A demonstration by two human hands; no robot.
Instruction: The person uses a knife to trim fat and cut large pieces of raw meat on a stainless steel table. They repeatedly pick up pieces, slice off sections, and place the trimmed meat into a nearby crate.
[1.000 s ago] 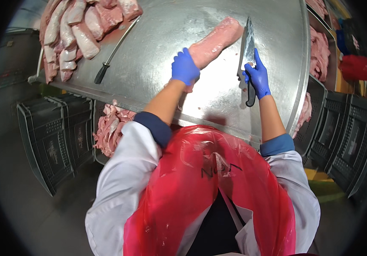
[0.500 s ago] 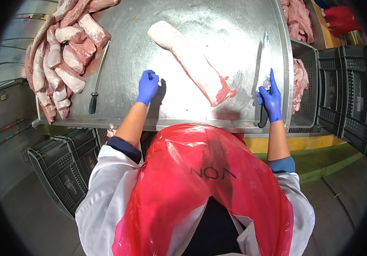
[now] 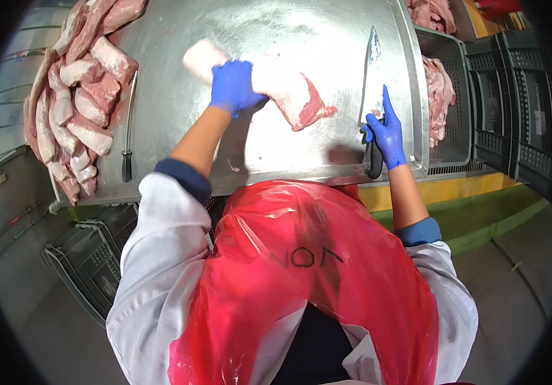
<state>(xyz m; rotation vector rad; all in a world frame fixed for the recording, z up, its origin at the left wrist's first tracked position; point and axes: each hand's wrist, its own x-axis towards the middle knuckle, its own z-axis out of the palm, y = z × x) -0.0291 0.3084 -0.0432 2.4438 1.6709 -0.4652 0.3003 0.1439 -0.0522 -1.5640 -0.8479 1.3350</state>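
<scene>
A long, pale pork loin [image 3: 287,90] lies slantwise on the metal table [image 3: 327,157], its red cut end toward the right. My blue-gloved left hand [image 3: 233,88] grips it from above near its left part; the undersides of the fingers are hidden. At the right side of the table, my gloved right hand [image 3: 389,139] is closed on the black handle of a knife [image 3: 373,77]. The knife's long blade points away from me and stays clear of the meat. My right index finger is stretched out beside the blade.
A heap of meat strips [image 3: 74,96] covers the table's left side, with a sharpening steel [image 3: 127,151] beside it. Past the raised right rim stands a dark crate [image 3: 460,109] of meat pieces [image 3: 438,99]. More stacked crates [image 3: 513,109] stand farther right; another crate [image 3: 90,256] is below at left.
My left hand has moved away from me, gone from a closed hand beside the meat to a grip on it. The loin has shifted and turned slightly. The right hand still holds the knife.
</scene>
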